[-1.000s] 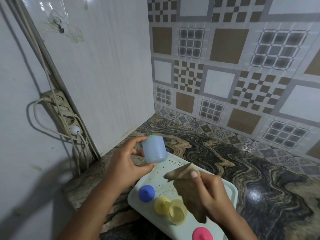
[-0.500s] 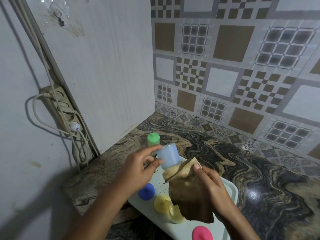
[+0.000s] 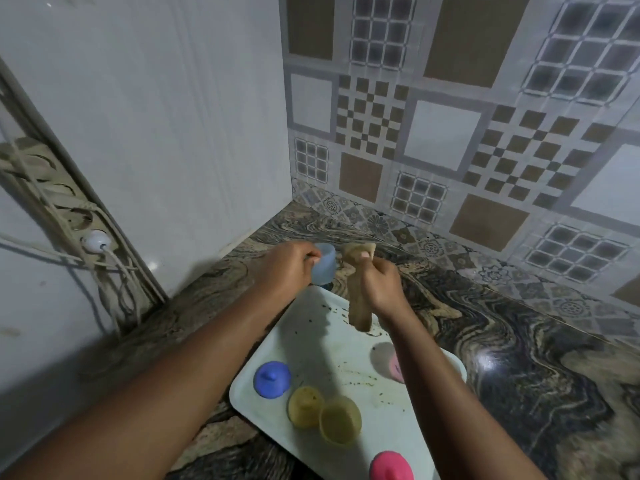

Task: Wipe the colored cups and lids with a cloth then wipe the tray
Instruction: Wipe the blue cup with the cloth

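Nearest me the pink lid [image 3: 389, 465], yellow cup [image 3: 341, 424], yellow lid [image 3: 304, 407] and blue lid [image 3: 272, 379] sit on the speckled tray [image 3: 311, 341], waiting their turn, I'd guess. At its far edge the left hand [image 3: 287, 268] grips the pale blue cup [image 3: 325, 263]. Just beside it the right hand [image 3: 377, 285] clutches the cloth [image 3: 360, 306], tail hanging toward the tray, the two brought close for wiping, I'd say.
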The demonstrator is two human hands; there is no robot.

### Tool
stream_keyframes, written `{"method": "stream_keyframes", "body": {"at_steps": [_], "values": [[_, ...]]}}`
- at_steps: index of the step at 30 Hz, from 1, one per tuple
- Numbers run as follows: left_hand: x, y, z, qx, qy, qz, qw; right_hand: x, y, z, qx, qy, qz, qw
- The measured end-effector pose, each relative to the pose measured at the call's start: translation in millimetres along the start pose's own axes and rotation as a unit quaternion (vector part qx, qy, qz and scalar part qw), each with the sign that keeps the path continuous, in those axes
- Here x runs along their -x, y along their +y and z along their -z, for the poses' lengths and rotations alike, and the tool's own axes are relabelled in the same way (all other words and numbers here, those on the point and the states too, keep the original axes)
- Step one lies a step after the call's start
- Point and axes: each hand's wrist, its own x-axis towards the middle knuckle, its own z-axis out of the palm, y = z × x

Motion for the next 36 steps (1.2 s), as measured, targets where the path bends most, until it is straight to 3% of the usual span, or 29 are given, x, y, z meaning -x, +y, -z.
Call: {"method": "stream_keyframes", "body": {"at_steps": [10, 18, 26, 31, 36], "values": [[-54.3, -28.3, -65.2, -0.116, -0.114, 0.038, 0.986, -57.4, 25.3, -30.0, 0.109, -0.013, -0.018, 0.994], [-57.1, -34.5, -83.1, -0.158, -0.149, 0.039, 0.975, -69.0, 37.4, -33.4, 0.124, -0.018, -0.029, 0.992], [-42.3, -24.8, -71.6, -0.130, -0.141, 0.045, 0.980, -64.2, 42.4, -29.6, 0.090, -0.008, -0.036, 0.995], [-3.9, -7.0, -22.9, -0.035, -0.075, 0.020, 0.996, -33.7, 32.7, -10.7, 0.053, 0.027, -0.017, 0.998], [76.5, -11.4, 14.3, 0.004, -0.122, 0.066, 0.990, 33.8, 27.8, -2.9, 0.024, 0.009, 0.006, 1.000]]}}
